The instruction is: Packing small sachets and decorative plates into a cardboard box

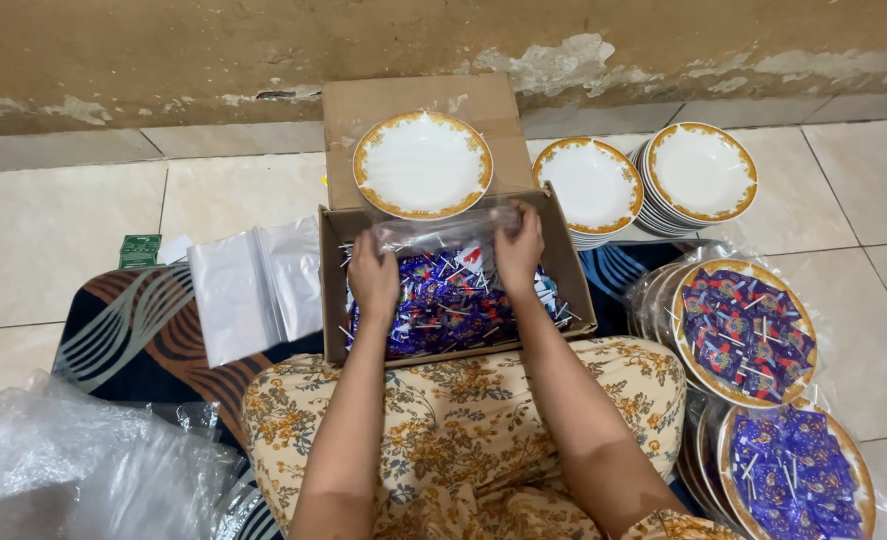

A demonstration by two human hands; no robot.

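clear bag (444, 232) btwn plate (423, 164), candy box (576, 290)

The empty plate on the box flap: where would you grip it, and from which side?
Grip the plate by its gold-patterned rim at the left or right edge, coming from above. It lies flat and face up on the cardboard flap, sides clear, while both hands and a clear bag crowd its near edge.

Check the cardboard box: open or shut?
Open: the cardboard box has its flap folded back under a plate, and blue wrapped candies show inside.
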